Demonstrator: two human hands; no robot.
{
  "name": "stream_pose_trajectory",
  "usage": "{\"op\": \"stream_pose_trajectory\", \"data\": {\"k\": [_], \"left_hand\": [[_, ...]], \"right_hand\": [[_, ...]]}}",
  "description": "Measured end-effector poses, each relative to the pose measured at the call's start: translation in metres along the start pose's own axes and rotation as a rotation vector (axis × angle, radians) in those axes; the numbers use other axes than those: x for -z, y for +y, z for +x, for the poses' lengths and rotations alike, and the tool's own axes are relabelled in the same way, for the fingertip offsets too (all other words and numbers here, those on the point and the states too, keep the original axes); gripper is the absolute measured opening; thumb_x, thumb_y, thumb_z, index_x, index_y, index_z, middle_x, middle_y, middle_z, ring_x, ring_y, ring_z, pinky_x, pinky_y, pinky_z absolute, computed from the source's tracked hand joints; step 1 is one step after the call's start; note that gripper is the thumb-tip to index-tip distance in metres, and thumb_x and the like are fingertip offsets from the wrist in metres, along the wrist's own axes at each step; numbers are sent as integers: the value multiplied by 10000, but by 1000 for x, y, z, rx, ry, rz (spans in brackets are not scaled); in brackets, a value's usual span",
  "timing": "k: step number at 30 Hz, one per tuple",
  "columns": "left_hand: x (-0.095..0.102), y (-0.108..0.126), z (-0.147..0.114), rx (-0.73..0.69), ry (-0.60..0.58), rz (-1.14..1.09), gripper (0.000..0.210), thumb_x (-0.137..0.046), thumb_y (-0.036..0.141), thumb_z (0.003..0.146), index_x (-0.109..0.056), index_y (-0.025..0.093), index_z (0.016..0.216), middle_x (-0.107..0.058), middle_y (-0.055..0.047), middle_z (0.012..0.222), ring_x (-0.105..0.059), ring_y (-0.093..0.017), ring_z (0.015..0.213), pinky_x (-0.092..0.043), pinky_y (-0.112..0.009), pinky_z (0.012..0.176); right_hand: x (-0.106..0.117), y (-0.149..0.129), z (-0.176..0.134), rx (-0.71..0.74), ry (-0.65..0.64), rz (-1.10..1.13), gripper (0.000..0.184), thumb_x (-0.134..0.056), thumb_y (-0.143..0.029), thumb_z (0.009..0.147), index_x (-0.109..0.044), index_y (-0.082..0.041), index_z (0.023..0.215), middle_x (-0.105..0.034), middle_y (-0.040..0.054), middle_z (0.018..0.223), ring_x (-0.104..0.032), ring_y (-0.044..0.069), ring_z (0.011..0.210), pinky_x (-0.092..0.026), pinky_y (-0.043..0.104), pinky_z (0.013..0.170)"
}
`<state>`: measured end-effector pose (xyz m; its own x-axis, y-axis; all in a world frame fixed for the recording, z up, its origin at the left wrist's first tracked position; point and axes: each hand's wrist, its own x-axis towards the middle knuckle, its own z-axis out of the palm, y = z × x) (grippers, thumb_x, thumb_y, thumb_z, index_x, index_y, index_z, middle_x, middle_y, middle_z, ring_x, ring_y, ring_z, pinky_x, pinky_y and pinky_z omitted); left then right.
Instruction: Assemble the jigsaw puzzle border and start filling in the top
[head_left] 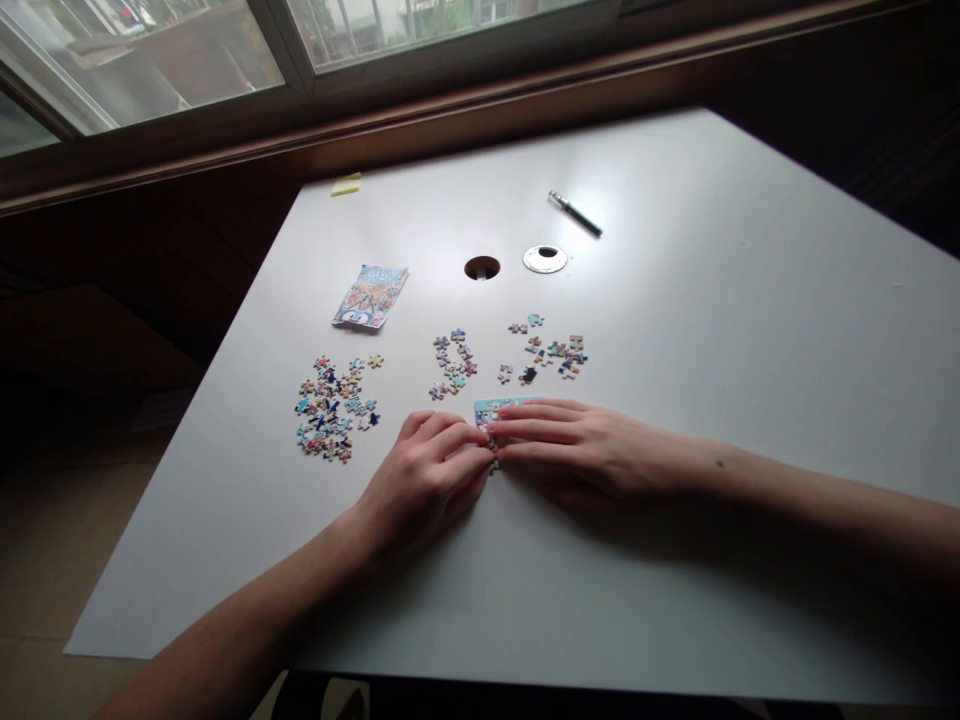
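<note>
A partly joined jigsaw puzzle (491, 407) with a light-blue top edge lies on the white table, largely hidden under my hands. My left hand (435, 465) is closed, its thumb and fingertips pinched at the puzzle's left side, around a small puzzle piece (493, 466) that is mostly covered. Across the puzzle lies my right hand (577, 440), fingers stretched out and side by side, their tips meeting the left fingertips. Loose puzzle pieces form a large heap (334, 410) on the left, a small group (454, 365) beyond my left hand and another group (555, 355) beyond my right.
A printed picture packet (371, 297) lies behind the left heap. Farther back are a round hole (481, 268) in the table (712, 300), its metal cover (545, 259), a dark pen (575, 214) and a yellow sticky note (346, 185). A window (187, 60) stands beyond the table.
</note>
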<state>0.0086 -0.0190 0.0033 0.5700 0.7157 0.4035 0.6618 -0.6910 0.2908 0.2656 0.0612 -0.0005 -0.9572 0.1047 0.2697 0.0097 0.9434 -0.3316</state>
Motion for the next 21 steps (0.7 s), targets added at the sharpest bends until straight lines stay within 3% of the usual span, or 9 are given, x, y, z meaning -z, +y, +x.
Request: {"op": "stream_pose_trajectory", "data": {"k": [13,21], "left_hand": [[0,0,-1,11,-46,10,181,-590,169,950,-652,211,1115,-705,-45,1118,-591,-225,1070,-432,-403,952],[0,0,-1,22,-61,16,144,-571,182,963,-647,207,1082,-691,-50,1133,-577,-224,1082,-426,-399,957]], "right_hand": [[-1,0,-1,-3,11,28,638,-569,-209,899,-398,-150,1511,-480,128,1513,-357,239,1453,-350,439,1196],[2,-1,2,0,11,20,501,-530,-236,954,-477,-150,1445,-492,122,1504,-362,221,1450,-359,417,1192]]}}
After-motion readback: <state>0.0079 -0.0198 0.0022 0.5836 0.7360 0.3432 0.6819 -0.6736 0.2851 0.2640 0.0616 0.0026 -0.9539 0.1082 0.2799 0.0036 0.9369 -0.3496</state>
